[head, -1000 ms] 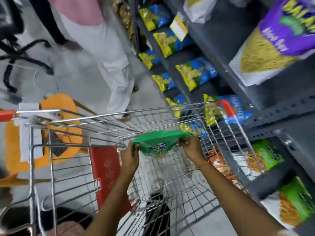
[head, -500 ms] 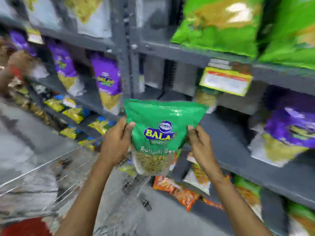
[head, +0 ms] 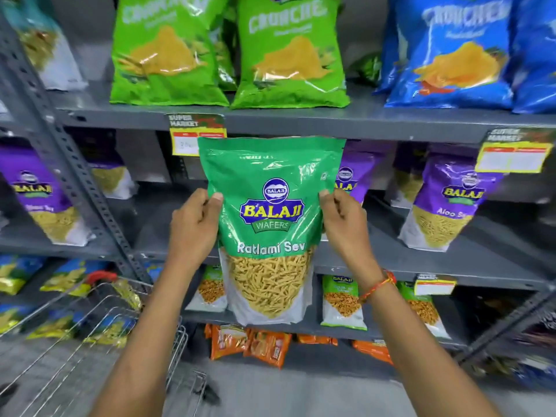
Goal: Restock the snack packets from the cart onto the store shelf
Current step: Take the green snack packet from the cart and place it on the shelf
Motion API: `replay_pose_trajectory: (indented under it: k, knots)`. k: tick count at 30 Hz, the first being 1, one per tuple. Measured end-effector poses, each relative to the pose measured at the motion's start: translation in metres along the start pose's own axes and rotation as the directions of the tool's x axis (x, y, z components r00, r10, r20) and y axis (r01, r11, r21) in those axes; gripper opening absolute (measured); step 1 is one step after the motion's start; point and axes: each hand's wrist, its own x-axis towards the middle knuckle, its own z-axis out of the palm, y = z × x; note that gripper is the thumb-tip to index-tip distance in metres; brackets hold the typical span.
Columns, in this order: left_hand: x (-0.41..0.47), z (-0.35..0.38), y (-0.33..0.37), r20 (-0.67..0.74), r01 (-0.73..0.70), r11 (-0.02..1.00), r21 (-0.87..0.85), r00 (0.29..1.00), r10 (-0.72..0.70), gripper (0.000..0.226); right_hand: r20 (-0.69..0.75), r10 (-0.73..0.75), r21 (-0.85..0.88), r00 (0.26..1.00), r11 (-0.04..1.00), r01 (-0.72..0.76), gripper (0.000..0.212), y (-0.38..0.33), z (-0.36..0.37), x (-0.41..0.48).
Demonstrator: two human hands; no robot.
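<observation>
Green and clear plastic fills the middle of my view: a Ratlami Sev packet (head: pixel 268 224), upright, label toward me, held up in front of the grey shelf (head: pixel 376 121). My left hand (head: pixel 192 227) pinches its left edge, thumb on the front and fingers behind. My right hand (head: pixel 343 227) pinches the right edge the same way, a red thread (head: pixel 379 285) on that wrist. Purple packets (head: pixel 445 203) stand on the shelf behind it, well apart. The wire cart (head: pixel 90 335) sits low to my left.
</observation>
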Motion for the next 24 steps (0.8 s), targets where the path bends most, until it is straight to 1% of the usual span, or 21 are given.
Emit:
replay_pose_trajectory:
  k: [4,8,11,15,18,20,23,24]
  knots:
    - [-0.001,0.008,0.011,0.002,-0.014,1.0,0.007,1.0,0.014,0.04,-0.007,-0.004,-0.001,1.0,1.0,0.004,0.039,0.003,-0.01,0.005]
    - [0.004,0.019,0.006,-0.006,0.01,1.0,0.022,1.0,-0.01,0.039,-0.008,0.005,-0.014,1.0,1.0,-0.006,0.044,0.012,-0.008,0.01]
    - [0.013,0.035,-0.013,0.046,0.035,0.999,0.023,0.998,-0.036,0.037,-0.025,0.057,-0.031,0.998,0.998,-0.058,0.045,0.032,0.004,0.015]
    - [0.042,0.056,-0.059,0.126,0.093,0.995,0.023,0.987,-0.095,0.037,-0.029,0.129,-0.027,0.991,0.991,-0.13,0.042,0.066,0.042,0.033]
    - [0.077,0.059,-0.088,0.12,0.124,0.991,0.042,0.985,-0.128,0.038,-0.045,0.143,-0.036,0.989,0.989,-0.145,0.037,0.077,0.081,0.06]
    - [0.103,0.056,-0.103,0.101,0.13,0.99,0.055,0.986,-0.135,0.038,-0.049,0.153,-0.057,0.987,0.986,-0.156,0.03,0.077,0.109,0.08]
    - [0.143,0.053,-0.123,0.089,0.186,0.978,0.089,0.977,-0.194,0.023,-0.042,0.16,-0.045,0.986,0.986,-0.162,0.024,0.076,0.148,0.109]
    - [0.155,0.052,-0.13,0.088,0.224,0.968,0.112,0.968,-0.234,0.024,-0.041,0.159,-0.018,0.986,0.987,-0.16,0.022,0.076,0.161,0.117]
